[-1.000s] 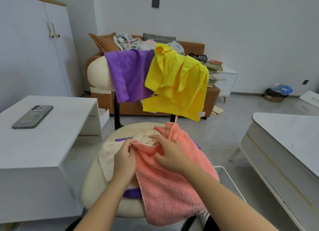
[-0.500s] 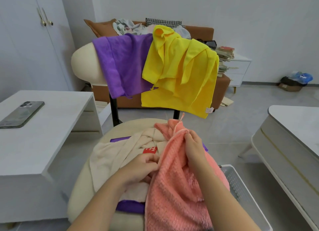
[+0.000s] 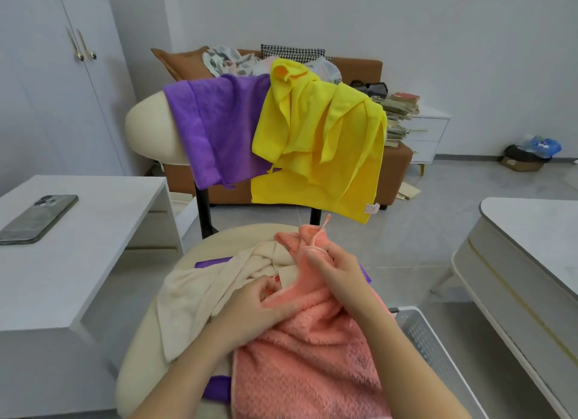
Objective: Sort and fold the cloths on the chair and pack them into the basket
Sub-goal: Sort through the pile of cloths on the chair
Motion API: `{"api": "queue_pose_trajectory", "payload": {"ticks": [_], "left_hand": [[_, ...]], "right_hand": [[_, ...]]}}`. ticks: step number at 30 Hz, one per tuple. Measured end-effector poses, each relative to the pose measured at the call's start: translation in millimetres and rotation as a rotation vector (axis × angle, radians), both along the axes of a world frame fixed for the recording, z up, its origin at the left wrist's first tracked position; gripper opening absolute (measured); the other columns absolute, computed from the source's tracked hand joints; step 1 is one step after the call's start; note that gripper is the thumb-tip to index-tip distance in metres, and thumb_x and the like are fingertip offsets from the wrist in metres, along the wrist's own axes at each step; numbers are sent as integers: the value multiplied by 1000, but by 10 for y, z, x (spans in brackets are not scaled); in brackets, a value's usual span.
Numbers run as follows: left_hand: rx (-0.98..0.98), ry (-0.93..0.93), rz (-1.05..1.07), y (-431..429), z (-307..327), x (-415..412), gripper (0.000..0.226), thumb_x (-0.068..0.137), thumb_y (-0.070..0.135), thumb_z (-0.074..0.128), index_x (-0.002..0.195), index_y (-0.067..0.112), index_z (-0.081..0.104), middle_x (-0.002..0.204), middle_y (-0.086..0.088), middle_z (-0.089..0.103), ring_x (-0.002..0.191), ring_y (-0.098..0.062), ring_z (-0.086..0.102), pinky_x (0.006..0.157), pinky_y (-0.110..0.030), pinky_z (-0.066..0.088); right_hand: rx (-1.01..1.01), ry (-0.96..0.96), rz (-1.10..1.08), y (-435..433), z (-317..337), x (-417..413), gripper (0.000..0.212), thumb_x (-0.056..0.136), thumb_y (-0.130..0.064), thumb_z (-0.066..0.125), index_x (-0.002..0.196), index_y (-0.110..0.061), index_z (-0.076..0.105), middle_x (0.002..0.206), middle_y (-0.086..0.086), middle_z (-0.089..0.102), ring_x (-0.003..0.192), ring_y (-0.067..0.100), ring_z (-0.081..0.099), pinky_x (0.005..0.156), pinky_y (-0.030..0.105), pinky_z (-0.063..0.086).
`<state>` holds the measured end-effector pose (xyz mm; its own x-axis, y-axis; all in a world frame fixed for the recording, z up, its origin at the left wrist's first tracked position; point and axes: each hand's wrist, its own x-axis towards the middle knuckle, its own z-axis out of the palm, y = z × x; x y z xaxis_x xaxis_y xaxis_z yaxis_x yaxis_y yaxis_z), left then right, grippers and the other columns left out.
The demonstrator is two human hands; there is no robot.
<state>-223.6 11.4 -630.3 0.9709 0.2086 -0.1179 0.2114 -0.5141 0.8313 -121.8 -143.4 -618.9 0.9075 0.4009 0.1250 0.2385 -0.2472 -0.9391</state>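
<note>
Where the pink cloth [image 3: 306,371] bunches, left grip [image 3: 250,309] and right grip [image 3: 337,271] pinch it.

One view only: our head camera, wide-angle, facing forward and down. We are close over the chair [image 3: 135,367] seat, which fills the lower frame; sofa [image 3: 396,168] and wall [image 3: 469,43] lie well beyond.
</note>
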Motion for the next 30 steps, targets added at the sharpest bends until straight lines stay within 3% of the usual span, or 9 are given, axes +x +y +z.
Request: {"api": "queue_pose_trajectory", "payload": {"ticks": [2,6,9,15,17,21,24,26,30], "left_hand": [[82,47,-108,56,75,-42,28,63,49,74,76,31,57,72,14,59,67,2,52,60,-16,37],[175,112,-212,193,446,-73,9,74,32,72,70,27,65,73,11,65,71,-3,58,58,-14,41],[427,108,-231,306,799,-52,24,77,23,68,57,26,55,63,11,56,61,-3,51,51,-14,36],[728,53,-61,677,1504,-123,35,80,19,61,50,19,44,54,4,45,55,-11,42,52,-27,30],[832,-5,22,758,1776,-183,31,83,16,56,54,20,45,63,2,51,64,-16,49,55,-28,34],[1057,-149,248,763,2352,-274,16,88,13,47,74,12,56,83,-1,48,75,-21,48,62,-28,37],[1084,-271,465,660,2840,-360,17,92,11,43,94,12,60,99,-8,48,80,-26,52,64,-32,40],[1052,-295,572,601,3169,-439,21,91,9,44,101,10,62,107,-12,56,90,-30,58,66,-31,39],[835,-500,756,526,3708,-641,25,91,14,43,99,8,66,97,-15,65,87,-33,60,68,-32,40]], "right_hand": [[-43,-21,-50,-37,104,40,21,92,-24,57,73,-16,62,65,-14,56,62,2,50,56,16,40],[-121,-137,-132,-144,545,126,27,94,-24,55,68,-16,56,63,-7,50,58,3,45,49,15,33],[-133,-244,-186,-234,947,133,33,94,-24,55,63,-14,46,59,-4,42,57,8,38,53,25,31],[-91,-340,-351,-575,1798,122,25,95,-26,50,79,-8,57,70,-2,53,76,20,51,66,34,41],[-142,-395,-375,-687,2063,89,27,97,-21,48,73,-11,55,67,0,52,76,23,49,62,32,37],[-147,-477,-406,-838,2564,-89,23,96,-21,51,98,-10,71,84,10,68,76,22,58,75,37,49],[-67,-505,-466,-912,2948,-194,26,93,-23,52,95,-6,72,78,15,67,72,21,56,78,40,51],[-9,-512,-486,-931,3202,-241,27,94,-21,50,100,-4,70,69,7,62,70,23,58,79,43,53],[335,-461,-378,-882,3630,-406,22,96,-6,41,93,-13,62,81,14,69,72,26,69,77,46,58]]}}
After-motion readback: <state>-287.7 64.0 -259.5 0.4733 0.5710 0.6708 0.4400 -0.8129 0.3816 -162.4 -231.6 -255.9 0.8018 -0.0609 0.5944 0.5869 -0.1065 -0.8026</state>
